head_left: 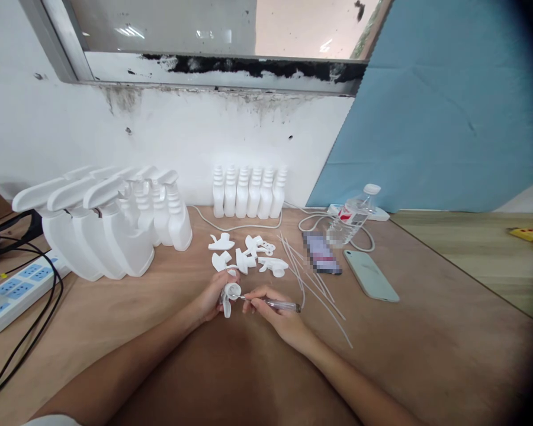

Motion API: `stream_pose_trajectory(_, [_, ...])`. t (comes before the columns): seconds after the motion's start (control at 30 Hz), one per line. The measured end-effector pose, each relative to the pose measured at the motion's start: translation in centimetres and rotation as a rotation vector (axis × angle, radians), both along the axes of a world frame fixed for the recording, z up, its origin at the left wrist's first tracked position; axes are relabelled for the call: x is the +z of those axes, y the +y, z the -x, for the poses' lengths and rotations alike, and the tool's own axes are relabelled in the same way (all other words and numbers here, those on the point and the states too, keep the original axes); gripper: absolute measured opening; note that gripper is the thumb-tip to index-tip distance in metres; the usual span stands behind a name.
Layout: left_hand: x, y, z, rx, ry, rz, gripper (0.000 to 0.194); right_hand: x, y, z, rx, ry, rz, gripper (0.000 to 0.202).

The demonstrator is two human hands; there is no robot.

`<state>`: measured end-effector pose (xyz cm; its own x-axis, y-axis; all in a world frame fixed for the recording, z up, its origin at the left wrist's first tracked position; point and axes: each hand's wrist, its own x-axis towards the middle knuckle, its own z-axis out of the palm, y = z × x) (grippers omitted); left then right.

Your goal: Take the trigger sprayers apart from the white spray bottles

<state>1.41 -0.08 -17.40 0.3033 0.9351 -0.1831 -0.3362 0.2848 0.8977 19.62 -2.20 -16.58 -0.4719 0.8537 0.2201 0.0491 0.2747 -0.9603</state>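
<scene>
Your left fingers clamp the spray head, your right fingers the screwdriver apparently probing it; steady alignment required next.

Single head-worn view, looking forward and down, tabletop close below, wall and window beyond

White spray head, white bottles, brown tabletop, pale-green phone, blue cloth
</scene>
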Motion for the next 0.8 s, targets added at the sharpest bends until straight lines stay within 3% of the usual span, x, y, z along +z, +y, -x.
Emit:
stream_pose_trajectory(0.17, [-0.4,0.2,0.1,0.000,-0.053,0.019,0.026,0.4,-0.3,0.1,0.028,-0.056,-0.170,0.023])
stream_pose_trajectory(0.43, [-0.9,0.5,0.2,-0.016,-0.287,0.135,0.022,0.8,-0.8,0.7,0.012,0.016,-0.166,0.023])
stream_pose_trajectory(0.57, [-0.7,-0.1,-0.2,-0.025,-0.147,0.051,0.026,0.9,-0.8,0.2,-0.050,0.032,-0.134,0.024])
stream_pose_trajectory(0.8, [-0.1,-0.9,-1.0,-0.091,0.118,-0.041,0.025,1.3,-0.9,-0.6,-0.010,-0.021,-0.276,0.026])
